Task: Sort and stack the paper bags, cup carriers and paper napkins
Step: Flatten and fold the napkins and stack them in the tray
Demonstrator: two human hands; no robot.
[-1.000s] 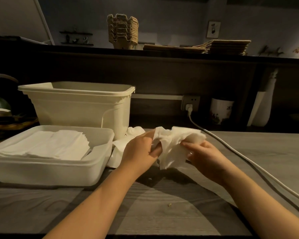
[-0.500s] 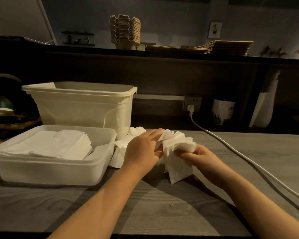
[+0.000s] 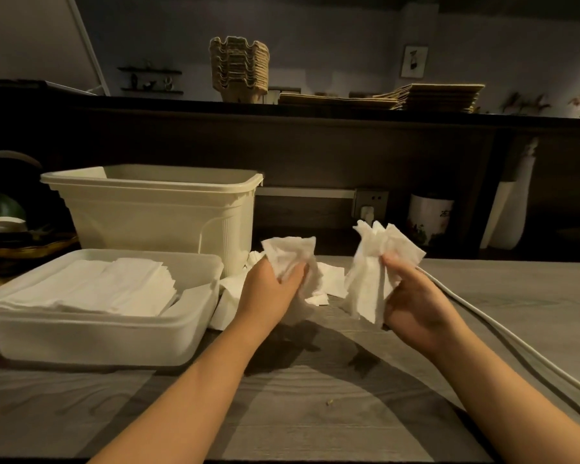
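**A crumpled napkin in each hand**

The left hand [image 3: 272, 289] curls round a crumpled napkin [image 3: 288, 252], soft white paper bunching out at its 12 o'clock. The right hand [image 3: 412, 303] pinches a second napkin [image 3: 372, 262], whose creased folds fan above the thumb and droop below it. Loose napkins [image 3: 332, 283] lie between the hands on the grey wood-grain table [image 3: 315, 413]. Flat stacked napkins [image 3: 108, 286] fill the translucent plastic tray [image 3: 91, 329] at 9 o'clock.

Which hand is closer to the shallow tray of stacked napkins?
Left. The left hand holds a napkin just right of the tray; the right hand is farther right.
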